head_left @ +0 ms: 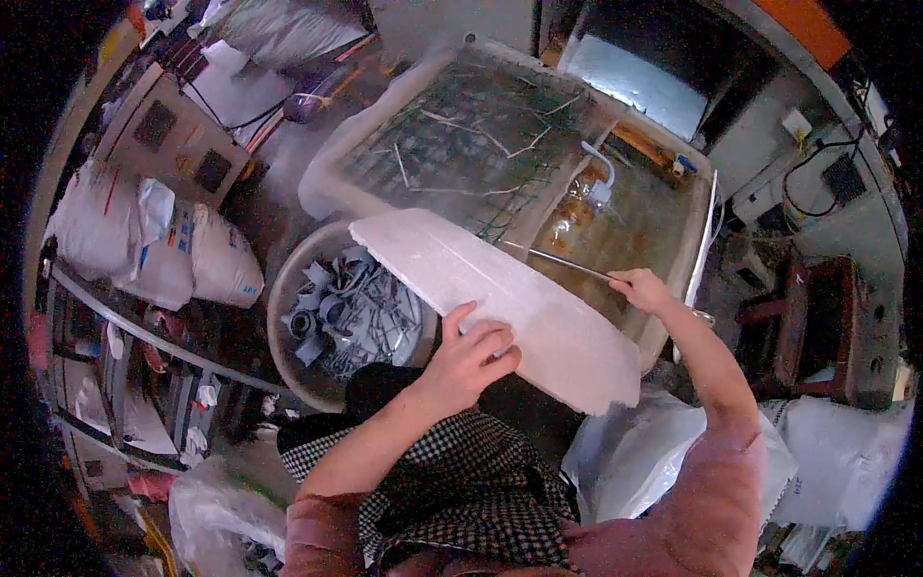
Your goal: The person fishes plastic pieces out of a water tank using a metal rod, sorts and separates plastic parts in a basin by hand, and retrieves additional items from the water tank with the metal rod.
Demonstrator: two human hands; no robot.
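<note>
A long white board with rough edges, like foam (510, 298), slants across the front of the tub. My left hand (471, 361) grips its near edge, fingers bent over the top face and thumb side hidden. My right hand (642, 290) is closed around the end of a thin metal rod (575, 263). The rod points left over the water, its far tip close to the board's upper edge. Beneath it, the tub's right compartment (630, 226) holds brownish water and a pale hooked pipe (598, 173).
The tub's left compartment (461, 125) contains dark water, a green mesh and thin strips. A round bin (279, 332) of grey plastic scraps stands at the left. Stuffed white sacks (226, 255) lie beyond it. Plastic bags (635, 442) sit beside my lap; a metal rack (173, 337) runs along the left.
</note>
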